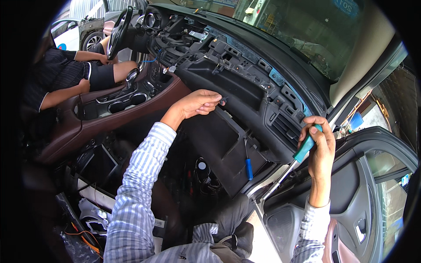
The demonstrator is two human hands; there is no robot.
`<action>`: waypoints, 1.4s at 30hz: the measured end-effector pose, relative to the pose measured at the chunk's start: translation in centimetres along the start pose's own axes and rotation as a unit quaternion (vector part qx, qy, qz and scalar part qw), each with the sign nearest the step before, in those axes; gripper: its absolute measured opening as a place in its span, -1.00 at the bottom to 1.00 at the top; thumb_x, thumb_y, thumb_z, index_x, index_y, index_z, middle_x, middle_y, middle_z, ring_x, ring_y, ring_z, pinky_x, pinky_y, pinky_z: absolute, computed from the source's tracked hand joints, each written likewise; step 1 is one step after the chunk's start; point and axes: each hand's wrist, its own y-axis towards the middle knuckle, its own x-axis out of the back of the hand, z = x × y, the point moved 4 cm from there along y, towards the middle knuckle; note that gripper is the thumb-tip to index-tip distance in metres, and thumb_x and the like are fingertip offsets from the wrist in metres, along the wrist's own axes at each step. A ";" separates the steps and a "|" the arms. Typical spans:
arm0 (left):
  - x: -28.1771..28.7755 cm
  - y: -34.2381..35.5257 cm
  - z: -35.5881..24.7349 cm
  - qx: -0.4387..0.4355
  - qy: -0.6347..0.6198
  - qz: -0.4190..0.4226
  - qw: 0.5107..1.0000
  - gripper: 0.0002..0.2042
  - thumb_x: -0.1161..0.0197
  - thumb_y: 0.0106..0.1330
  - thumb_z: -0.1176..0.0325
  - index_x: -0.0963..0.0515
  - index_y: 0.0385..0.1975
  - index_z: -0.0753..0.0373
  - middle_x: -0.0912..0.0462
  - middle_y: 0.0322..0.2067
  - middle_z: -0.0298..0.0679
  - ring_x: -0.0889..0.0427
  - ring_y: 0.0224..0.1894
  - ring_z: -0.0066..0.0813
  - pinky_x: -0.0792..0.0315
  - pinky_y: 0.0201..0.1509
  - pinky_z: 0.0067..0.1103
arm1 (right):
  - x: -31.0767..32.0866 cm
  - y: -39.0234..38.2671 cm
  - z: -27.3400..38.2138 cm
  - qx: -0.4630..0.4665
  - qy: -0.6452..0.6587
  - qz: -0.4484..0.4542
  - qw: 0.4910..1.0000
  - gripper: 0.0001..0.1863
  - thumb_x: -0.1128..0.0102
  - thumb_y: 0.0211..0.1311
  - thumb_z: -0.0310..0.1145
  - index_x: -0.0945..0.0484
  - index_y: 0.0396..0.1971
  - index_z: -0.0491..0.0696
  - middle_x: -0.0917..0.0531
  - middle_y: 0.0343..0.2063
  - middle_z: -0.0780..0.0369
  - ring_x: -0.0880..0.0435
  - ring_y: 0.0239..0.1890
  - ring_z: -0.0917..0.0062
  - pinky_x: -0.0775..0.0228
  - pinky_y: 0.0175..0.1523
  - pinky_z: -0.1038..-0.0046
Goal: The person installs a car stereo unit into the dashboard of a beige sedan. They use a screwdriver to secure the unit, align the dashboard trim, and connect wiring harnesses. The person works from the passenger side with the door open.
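Observation:
My right hand [319, 140] is closed round the green handle of a screwdriver [305, 148], beside the air vent [284, 128] at the right end of the opened dashboard [232, 74]. Its metal shaft points down and left toward the door sill. In front of the dashboard's middle, my left hand [199, 104] is pinched. A small dark piece [223, 101] shows at its fingertips, too small to name. Below the vent, a blue-handled screwdriver [248, 168] hangs upright against the lowered glovebox panel [215, 136].
Another person [66, 74] sits at the left, by the steering wheel [119, 33]. The centre console [109, 109] with its gear lever runs between us. The door [346, 193] stands open at the right. Loose trim parts and wires [90, 219] lie at the lower left.

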 end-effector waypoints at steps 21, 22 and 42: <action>-9.6 -14.0 7.5 0.198 0.178 0.077 0.961 -0.65 -0.21 0.48 0.10 -0.61 -0.25 0.34 -0.23 -0.66 -0.57 -0.10 -0.67 -0.83 0.03 -0.63 -0.73 | -13.9 -10.6 -15.4 -0.198 0.068 0.169 0.963 -0.82 -0.26 0.39 -0.33 -0.58 -0.17 -0.14 -0.52 -0.55 0.40 -0.44 -0.51 0.80 -0.26 -0.41 0.71; -8.9 -14.9 7.7 0.212 0.175 0.060 0.960 -0.65 -0.20 0.48 0.11 -0.62 -0.22 0.35 -0.22 -0.67 -0.58 -0.09 -0.67 -0.83 0.04 -0.63 -0.73 | -14.7 -11.0 -16.1 -0.211 0.080 0.181 0.957 -0.82 -0.27 0.38 -0.33 -0.58 -0.18 -0.14 -0.51 -0.56 0.41 -0.44 -0.51 0.81 -0.26 -0.42 0.70; -9.3 -14.4 21.1 0.405 0.071 0.070 0.909 -0.66 -0.08 0.55 0.09 -0.56 -0.17 0.29 -0.27 -0.60 -0.53 -0.17 -0.61 -0.80 0.00 -0.62 -0.77 | -11.7 -21.2 -25.3 -0.340 0.121 0.071 0.930 -0.93 -0.24 0.36 -0.49 -0.55 -0.27 -0.14 -0.67 -0.45 0.30 -0.60 -0.46 0.74 -0.39 -0.39 0.66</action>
